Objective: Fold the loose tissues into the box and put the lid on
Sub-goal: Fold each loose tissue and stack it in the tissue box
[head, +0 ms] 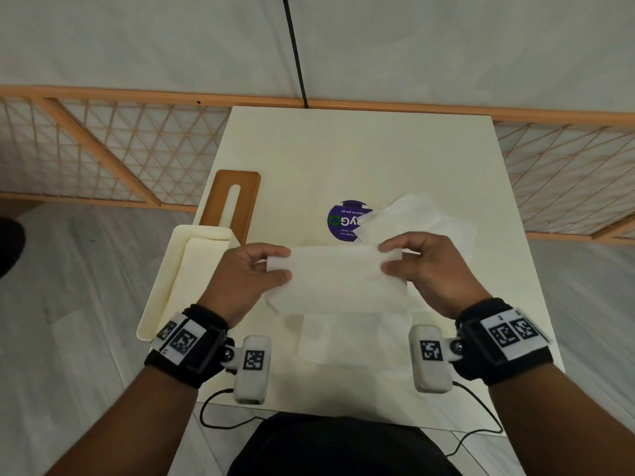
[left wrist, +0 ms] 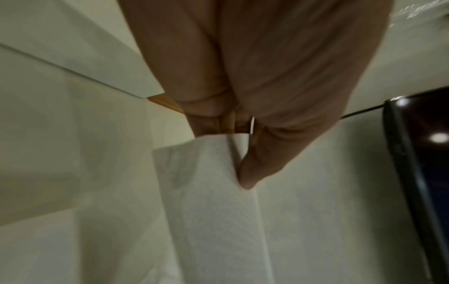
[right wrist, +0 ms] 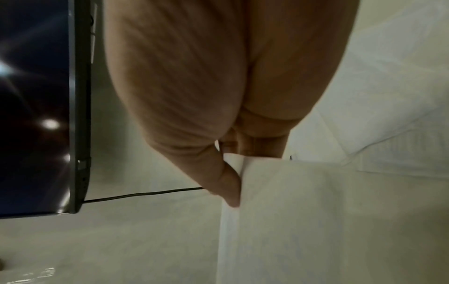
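Nearest the person: dark clothing (head: 343, 444) at the bottom edge, thin black cables (head: 220, 412) trailing off the near edge of the cream surface (head: 343, 149). Both wrists carry black bands with coded markers and white camera pods (head: 252, 369). A flat tissue (head: 347, 338) lies on the surface between the wrists. Just above it, the folded tissue (head: 338, 280) is held stretched level between both hands, clear of the surface. Left hand (head: 245, 273) pinches the tissue's left end, thumb on the near side, fingers curled over the far edge; left wrist view shows the thumb (left wrist: 252, 173) pressed on the fold. Right hand (head: 429, 269) pinches the right end the same way, thumb (right wrist: 228, 190) against the tissue edge in the right wrist view. Both palms face inward, wrists roughly level. A dark glossy slab (right wrist: 39, 107) shows in both wrist views; cannot tell what it is. Left of the left hand sits the open cream box (head: 161, 290), at the surface's left edge, partly hidden by the left hand. Beyond it lies the brown lid (head: 232, 201) with a long slot, flat on the surface, touching or just beside the box's far end. Behind the right hand a loose crumpled tissue pile (head: 415, 218) partly covers a purple round sticker (head: 343, 221). Farthest: an orange lattice railing (head: 103, 149) and a black cord (head: 295, 49) running up.
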Demonstrator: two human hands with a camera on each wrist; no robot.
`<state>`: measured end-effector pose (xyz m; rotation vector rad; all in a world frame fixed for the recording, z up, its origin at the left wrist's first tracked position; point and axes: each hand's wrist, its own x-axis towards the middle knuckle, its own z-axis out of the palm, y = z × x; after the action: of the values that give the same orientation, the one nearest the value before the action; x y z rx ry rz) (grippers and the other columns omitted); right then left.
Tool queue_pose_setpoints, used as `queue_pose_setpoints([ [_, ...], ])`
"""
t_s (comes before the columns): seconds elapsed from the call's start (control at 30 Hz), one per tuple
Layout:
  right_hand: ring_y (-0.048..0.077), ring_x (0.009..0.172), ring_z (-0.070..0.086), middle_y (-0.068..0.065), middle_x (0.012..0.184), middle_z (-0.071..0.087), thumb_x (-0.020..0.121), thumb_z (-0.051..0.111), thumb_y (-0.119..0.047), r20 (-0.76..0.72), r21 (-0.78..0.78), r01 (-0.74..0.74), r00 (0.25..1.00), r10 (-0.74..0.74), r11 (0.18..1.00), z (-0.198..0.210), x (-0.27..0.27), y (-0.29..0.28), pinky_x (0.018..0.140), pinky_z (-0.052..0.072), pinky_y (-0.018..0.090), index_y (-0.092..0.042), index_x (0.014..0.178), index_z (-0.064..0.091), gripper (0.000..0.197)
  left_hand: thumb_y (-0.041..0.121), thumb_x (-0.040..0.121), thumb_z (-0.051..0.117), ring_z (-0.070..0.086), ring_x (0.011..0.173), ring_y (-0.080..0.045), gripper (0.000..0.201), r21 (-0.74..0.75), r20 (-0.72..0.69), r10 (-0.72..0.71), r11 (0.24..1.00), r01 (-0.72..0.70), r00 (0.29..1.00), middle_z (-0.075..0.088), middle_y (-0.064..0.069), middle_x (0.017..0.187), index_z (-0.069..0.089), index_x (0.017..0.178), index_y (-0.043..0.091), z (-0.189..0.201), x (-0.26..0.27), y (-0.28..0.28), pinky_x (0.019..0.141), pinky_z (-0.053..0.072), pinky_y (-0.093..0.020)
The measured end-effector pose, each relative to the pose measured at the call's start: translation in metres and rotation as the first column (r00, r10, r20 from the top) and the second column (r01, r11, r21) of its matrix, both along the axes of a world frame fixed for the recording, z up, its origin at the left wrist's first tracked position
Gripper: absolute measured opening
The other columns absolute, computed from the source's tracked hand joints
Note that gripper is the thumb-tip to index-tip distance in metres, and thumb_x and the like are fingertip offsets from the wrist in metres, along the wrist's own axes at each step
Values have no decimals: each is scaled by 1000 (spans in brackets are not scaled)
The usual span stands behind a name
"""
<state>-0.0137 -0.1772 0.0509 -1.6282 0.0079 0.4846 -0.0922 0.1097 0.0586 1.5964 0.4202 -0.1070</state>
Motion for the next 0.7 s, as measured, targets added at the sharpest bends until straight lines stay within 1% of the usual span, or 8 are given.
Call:
queue_pose_setpoints([
  [0.07,50,85,66,26,94,73,76,78,5,9,-129,10,1000,-9,992,-10,-4,-5,82,55,58,-13,84,77,20,-9,78,75,74,88,-18,32,40,-63,-30,999,33,998,78,-3,92,72,101,12,-16,-5,-6,81,60,-34],
  [0.1,48,86,67,26,92,73,76,79,3,-6,-190,-4,1000,2,982,-17,-8,-8,84,55,57,-14,84,77,19,-5,77,78,72,80,-15,29,115,-88,-43,992,53,995,76,1,85,74,98,15,-28,-7,-10,79,59,-32],
  [0.17,33,79,73,14,87,76,74,80,0,-62,-295,-39,998,22,955,-33,-17,-15,80,61,49,-17,84,76,20,6,74,84,59,64,-8,24,312,-143,-67,944,109,987,64,10,68,76,90,23,-53,-13,-18,70,52,-23],
  [0.23,18,74,72,4,88,76,71,81,-3,-83,-430,-93,995,63,898,-52,-30,-22,71,61,34,-21,82,75,22,13,74,85,52,60,-6,22,437,-211,-113,878,197,971,56,10,65,74,85,28,-75,-20,-28,67,44,-19],
  [0.4,5,74,62,-8,94,68,70,82,-8,-87,-627,-175,984,154,759,-87,-57,-34,60,42,8,-27,79,70,24,14,80,78,56,71,1,18,519,-298,-192,789,328,935,58,13,78,73,95,22,-107,-33,-47,61,39,-1],
  [0.53,6,79,58,-8,99,65,72,80,-9,-49,-663,-146,987,152,735,-99,-61,-33,69,41,15,-28,83,69,24,15,83,74,56,75,3,14,564,-293,-172,763,315,941,62,8,89,72,97,20,-116,-33,-49,68,41,-4],
  [0.63,7,81,55,-6,102,62,75,79,-10,-29,-683,-139,986,163,717,-103,-60,-30,69,37,9,-29,84,67,25,15,85,72,56,77,2,14,587,-284,-170,747,312,943,64,5,97,72,98,21,-122,-32,-49,73,43,-7],
  [0.7,9,82,53,-6,101,59,74,81,-12,2,-697,-134,982,189,704,-104,-60,-30,71,40,12,-27,84,67,24,16,86,71,58,81,-3,14,601,-288,-160,737,308,944,63,4,100,70,98,22,-122,-32,-50,76,41,-11],
])
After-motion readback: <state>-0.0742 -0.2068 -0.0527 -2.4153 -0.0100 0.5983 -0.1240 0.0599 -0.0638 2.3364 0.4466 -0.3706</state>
